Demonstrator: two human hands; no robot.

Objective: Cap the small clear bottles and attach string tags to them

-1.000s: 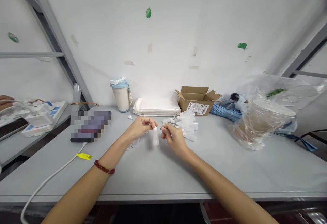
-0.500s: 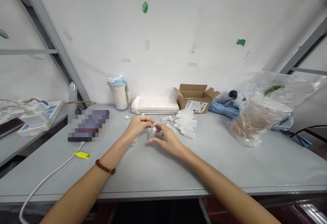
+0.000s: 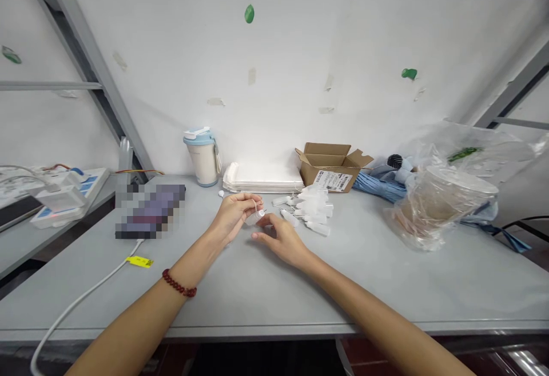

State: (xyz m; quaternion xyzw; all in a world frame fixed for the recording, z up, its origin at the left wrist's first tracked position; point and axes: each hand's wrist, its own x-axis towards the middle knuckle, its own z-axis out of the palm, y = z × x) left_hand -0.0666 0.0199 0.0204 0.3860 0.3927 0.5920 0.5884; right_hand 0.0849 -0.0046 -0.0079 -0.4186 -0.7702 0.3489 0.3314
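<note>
My left hand [image 3: 231, 219] is closed around a small translucent white dropper bottle [image 3: 255, 217], tilted with its neck toward the right. A thin string-like strip shows by the fingertips, and a thin dark tip sticks out near the neck. Just right of the bottle is my right hand [image 3: 283, 242], thumb and fingers apart with nothing visible between them. Whether its fingertips touch the bottle I cannot tell. Beyond it lies a pile of similar small bottles with thin metal tips [image 3: 315, 210]. A little white piece [image 3: 221, 193] rests behind my left hand.
Along the wall stand a cup with a blue lid [image 3: 202, 156], a stack of white envelopes [image 3: 263, 178] and an open cardboard box [image 3: 332, 167]. A plastic-wrapped container [image 3: 450, 204] sits at right. A blurred device [image 3: 150, 211] with a white cable [image 3: 88, 290] lies left.
The bottle has gone from standing between both hands to tilted in my left hand. My right hand's fingers have come off it, and the view has shifted slightly.
</note>
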